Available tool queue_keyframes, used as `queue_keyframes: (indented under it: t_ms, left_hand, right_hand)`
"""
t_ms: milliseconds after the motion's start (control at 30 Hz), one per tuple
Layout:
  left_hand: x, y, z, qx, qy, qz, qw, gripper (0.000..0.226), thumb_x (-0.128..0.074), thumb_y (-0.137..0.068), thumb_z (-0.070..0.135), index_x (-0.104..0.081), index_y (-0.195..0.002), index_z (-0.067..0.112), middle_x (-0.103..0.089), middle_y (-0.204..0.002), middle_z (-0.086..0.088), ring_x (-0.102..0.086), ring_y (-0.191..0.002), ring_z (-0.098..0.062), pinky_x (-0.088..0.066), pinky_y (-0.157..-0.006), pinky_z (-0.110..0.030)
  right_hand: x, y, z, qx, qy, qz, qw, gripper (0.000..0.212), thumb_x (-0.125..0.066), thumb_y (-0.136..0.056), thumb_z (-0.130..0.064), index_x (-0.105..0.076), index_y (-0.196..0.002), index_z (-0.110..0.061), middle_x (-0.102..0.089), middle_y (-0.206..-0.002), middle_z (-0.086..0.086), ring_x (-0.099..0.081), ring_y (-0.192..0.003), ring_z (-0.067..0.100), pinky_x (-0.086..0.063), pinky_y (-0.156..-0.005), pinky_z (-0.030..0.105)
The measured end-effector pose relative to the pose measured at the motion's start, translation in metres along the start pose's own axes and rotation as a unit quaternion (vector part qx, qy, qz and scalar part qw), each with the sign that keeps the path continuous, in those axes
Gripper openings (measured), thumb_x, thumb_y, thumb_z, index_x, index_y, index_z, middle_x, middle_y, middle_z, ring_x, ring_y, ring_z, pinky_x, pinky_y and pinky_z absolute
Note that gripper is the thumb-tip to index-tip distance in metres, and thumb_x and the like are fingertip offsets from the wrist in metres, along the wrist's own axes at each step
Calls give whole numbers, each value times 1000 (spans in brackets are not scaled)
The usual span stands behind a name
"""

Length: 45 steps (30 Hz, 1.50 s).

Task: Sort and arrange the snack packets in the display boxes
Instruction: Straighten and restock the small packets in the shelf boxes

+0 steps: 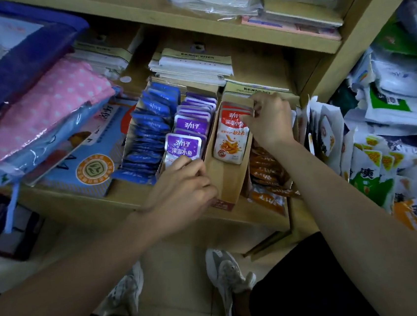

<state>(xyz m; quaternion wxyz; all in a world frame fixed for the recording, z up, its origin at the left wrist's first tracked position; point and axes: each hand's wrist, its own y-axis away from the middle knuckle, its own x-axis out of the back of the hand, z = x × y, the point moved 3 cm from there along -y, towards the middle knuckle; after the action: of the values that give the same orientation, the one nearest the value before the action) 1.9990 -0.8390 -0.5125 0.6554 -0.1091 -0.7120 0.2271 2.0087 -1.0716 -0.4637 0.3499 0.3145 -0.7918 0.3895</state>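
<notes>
The right hand (268, 122) pinches the top of the front red packet (228, 140), which stands in the brown box (224, 179). The left hand (182, 186) curls its fingers at the bottom of the front purple packet (183, 146); I cannot tell if it holds it. A row of blue packets (148, 133) stands further left. Some orange packets (265, 170) lie on the right, partly behind the right arm. A pile of books (190, 64) lies behind the boxes.

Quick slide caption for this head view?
Left hand at the purple packets, right hand gripping red packets in the cardboard display box.

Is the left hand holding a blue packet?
No, the left hand holds the front purple packet, beside the blue packets.
</notes>
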Motion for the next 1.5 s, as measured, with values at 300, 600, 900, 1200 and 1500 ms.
queue_keyframes:
  t_ms: [300, 600, 900, 1200, 1500]
  left_hand:
    - [-1, 8, -10, 29, -41, -2, 999, 14, -79, -86, 34, -73, -82, 23, -67, -76, 6, -56, -87, -20, -45, -79, -36]
    - [5, 22, -29, 71, -47, -19, 996, 25, -60, -95, 41, -73, -83, 24, -69, -79, 8, -56, -88, -17, -44, -81, -35]
    - [4, 10, -25, 89, -14, -46, 995, 39, -59, -88, 59, -77, -94, 24, -69, -92, 9, -56, -97, -17, -45, -85, -38]
    - [-1, -19, -34, 55, -17, -151, 987, 54, -28, -101, 56, -70, -119, 29, -66, -132, 8, -48, -133, -15, -29, -111, -44]
    - [-10, -53, -71, -82, -197, -297, 931, 62, -14, -101, 58, -59, -136, 34, -52, -149, 5, -30, -145, -23, -12, -116, -56]
  right_hand:
    - [-12, -10, -15, 17, -1, -32, 999, 10, -72, -87, -9, -68, -96, -6, -64, -79, 3, -58, -70, 16, -52, -61, 27]
    - [-27, -16, -36, 7, -46, -46, 998, 20, -72, -92, -16, -67, -108, -6, -59, -86, -1, -57, -82, 15, -47, -69, 25]
    - [-20, -14, -26, 20, -91, -92, 991, 45, -81, -85, -24, -64, -125, -12, -71, -115, 7, -69, -97, 17, -60, -80, 30]
    - [-22, -8, -23, 6, -107, -138, 985, 65, -82, -83, -22, -50, -140, -15, -67, -125, 9, -69, -105, 21, -61, -86, 38]
    - [-20, -1, -17, 45, -106, -185, 976, 78, -82, -83, -25, -41, -149, -20, -60, -138, 4, -59, -123, 21, -55, -97, 38]
